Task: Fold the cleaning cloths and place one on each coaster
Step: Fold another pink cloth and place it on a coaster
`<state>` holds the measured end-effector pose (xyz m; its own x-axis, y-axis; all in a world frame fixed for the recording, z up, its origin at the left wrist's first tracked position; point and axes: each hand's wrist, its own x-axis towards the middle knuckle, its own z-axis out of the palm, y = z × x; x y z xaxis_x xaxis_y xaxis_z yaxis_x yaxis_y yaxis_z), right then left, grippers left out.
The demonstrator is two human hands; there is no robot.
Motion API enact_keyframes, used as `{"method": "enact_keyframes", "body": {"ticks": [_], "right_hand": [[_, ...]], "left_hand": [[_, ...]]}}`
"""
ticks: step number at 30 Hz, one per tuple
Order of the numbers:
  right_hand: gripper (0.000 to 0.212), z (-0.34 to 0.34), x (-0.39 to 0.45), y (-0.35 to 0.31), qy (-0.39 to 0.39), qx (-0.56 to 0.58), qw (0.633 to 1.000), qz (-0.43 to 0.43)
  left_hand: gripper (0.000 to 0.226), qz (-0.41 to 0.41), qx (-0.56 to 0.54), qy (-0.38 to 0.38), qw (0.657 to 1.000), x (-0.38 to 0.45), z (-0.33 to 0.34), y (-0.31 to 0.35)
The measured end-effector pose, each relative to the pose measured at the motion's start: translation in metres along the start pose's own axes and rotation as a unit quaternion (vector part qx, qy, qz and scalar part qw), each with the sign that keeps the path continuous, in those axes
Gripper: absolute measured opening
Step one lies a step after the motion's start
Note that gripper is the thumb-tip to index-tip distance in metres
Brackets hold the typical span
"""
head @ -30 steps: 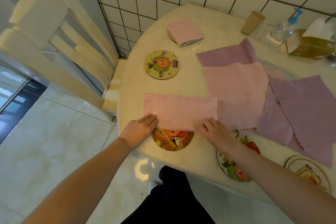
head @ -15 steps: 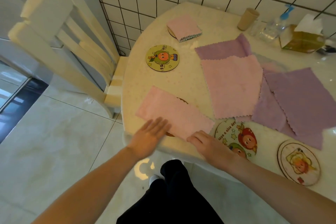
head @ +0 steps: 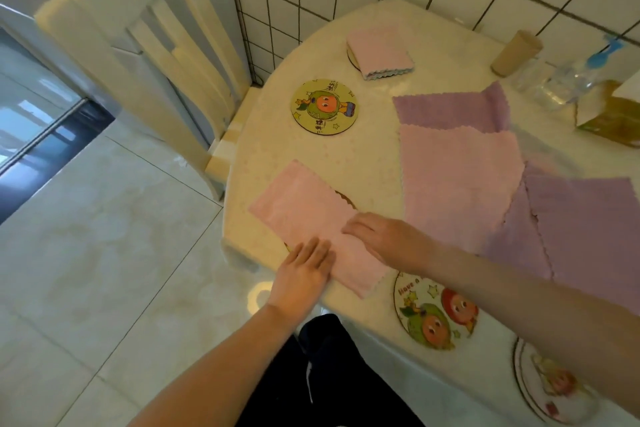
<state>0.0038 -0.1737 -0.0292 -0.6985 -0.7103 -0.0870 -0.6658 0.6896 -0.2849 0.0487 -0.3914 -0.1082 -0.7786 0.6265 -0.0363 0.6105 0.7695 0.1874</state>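
Observation:
A pink cloth [head: 304, 208], folded once into a long strip, lies diagonally at the table's near edge and covers most of a coaster [head: 346, 199]. My left hand [head: 304, 270] rests flat on the strip's near part, fingers together. My right hand [head: 384, 236] presses flat on its right part. A folded pink cloth [head: 381, 50] sits on a coaster at the back. Bare coasters lie at the middle left [head: 325, 106], the near right [head: 433, 315] and the far right corner [head: 550, 388]. Unfolded pink [head: 457, 180] and purple [head: 588, 218] cloths are spread on the right.
The round table [head: 346, 156] stands against a tiled wall. A cream chair [head: 138, 55] is tucked in at its left. A paper cup [head: 514, 52], a clear spray bottle [head: 568, 80] and a tissue box [head: 609, 114] stand at the back right.
The pink strip has turned from level to diagonal. My right hand moved up onto its middle right and my left hand slid onto its near edge. The view shifted.

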Motion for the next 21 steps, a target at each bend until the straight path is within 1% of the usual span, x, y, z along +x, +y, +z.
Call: {"method": "enact_keyframes", "body": {"ticks": [1,2,3,4,5,6,7,8,9,10,11,12,13,14,15,16,17,18,19,20,21], "right_hand": [[0.048,-0.003,0.009,0.012,-0.023,-0.005,1.000,0.008],[0.046,-0.005,0.019,0.026,-0.045,-0.019,0.999,0.006],[0.042,-0.006,0.027,0.035,-0.089,-0.023,0.996,-0.006],[0.042,-0.004,0.032,0.043,-0.095,-0.025,0.995,-0.036],[0.046,-0.001,0.034,0.054,-0.099,-0.045,0.990,-0.089],[0.056,0.002,0.036,0.065,-0.110,-0.083,0.978,-0.156],[0.066,0.003,0.035,0.075,-0.135,-0.104,0.966,-0.193],[0.072,0.004,0.036,0.085,-0.160,-0.104,0.959,-0.211],[0.072,0.003,0.039,0.090,-0.180,-0.103,0.955,-0.210],[0.066,0.009,0.042,0.095,-0.207,-0.083,0.957,-0.184],[0.056,0.011,0.044,0.095,-0.220,-0.051,0.963,-0.147],[0.046,0.014,0.048,0.097,-0.247,0.006,0.963,-0.105],[0.039,0.012,0.055,0.095,-0.261,0.071,0.960,-0.072],[0.035,0.013,0.060,0.095,-0.251,0.140,0.957,-0.039],[0.032,0.011,0.066,0.095,-0.221,0.174,0.960,-0.013],[0.030,0.007,0.074,0.094,-0.191,0.227,0.954,0.030],[0.025,0.002,0.083,0.091,-0.152,0.259,0.953,0.050],[0.016,-0.003,0.093,0.086,-0.119,0.310,0.939,0.088],[0.007,-0.006,0.103,0.084,-0.102,0.329,0.931,0.120],[0.009,-0.003,0.112,0.082,-0.087,0.349,0.919,0.161],[0.015,-0.001,0.120,0.081,-0.082,0.343,0.917,0.188]], "left_hand": [[0.039,0.002,-0.004,0.002,1.000,-0.002,0.001,0.000],[0.039,-0.001,-0.010,0.006,1.000,-0.002,0.002,0.000],[0.040,-0.008,-0.020,0.007,1.000,-0.002,0.002,0.000],[0.041,-0.013,-0.031,0.007,0.999,-0.002,0.001,0.000],[0.043,-0.020,-0.046,0.003,0.999,-0.002,-0.001,0.001],[0.044,-0.029,-0.072,0.001,0.997,-0.002,-0.004,0.002],[0.045,-0.040,-0.106,0.005,0.994,-0.002,-0.008,0.003],[0.047,-0.054,-0.148,0.017,0.987,-0.002,-0.013,0.003],[0.048,-0.081,-0.205,0.033,0.975,-0.001,-0.021,0.004],[0.047,-0.126,-0.275,0.038,0.952,-0.001,-0.029,0.005],[0.041,-0.181,-0.346,0.038,0.920,0.000,-0.038,0.005],[0.033,-0.238,-0.417,0.041,0.876,0.002,-0.044,0.003],[0.029,-0.295,-0.479,0.058,0.825,0.005,-0.050,0.001],[0.029,-0.349,-0.510,0.084,0.781,0.009,-0.053,-0.003],[0.028,-0.397,-0.534,0.107,0.739,0.014,-0.056,-0.007],[0.027,-0.440,-0.561,0.126,0.690,0.018,-0.055,-0.012],[0.026,-0.474,-0.598,0.136,0.632,0.021,-0.056,-0.017],[0.026,-0.497,-0.638,0.142,0.571,0.024,-0.055,-0.021],[0.027,-0.514,-0.669,0.144,0.517,0.025,-0.054,-0.025],[0.030,-0.531,-0.687,0.143,0.476,0.026,-0.053,-0.028],[0.031,-0.548,-0.694,0.138,0.446,0.027,-0.051,-0.032]]}}
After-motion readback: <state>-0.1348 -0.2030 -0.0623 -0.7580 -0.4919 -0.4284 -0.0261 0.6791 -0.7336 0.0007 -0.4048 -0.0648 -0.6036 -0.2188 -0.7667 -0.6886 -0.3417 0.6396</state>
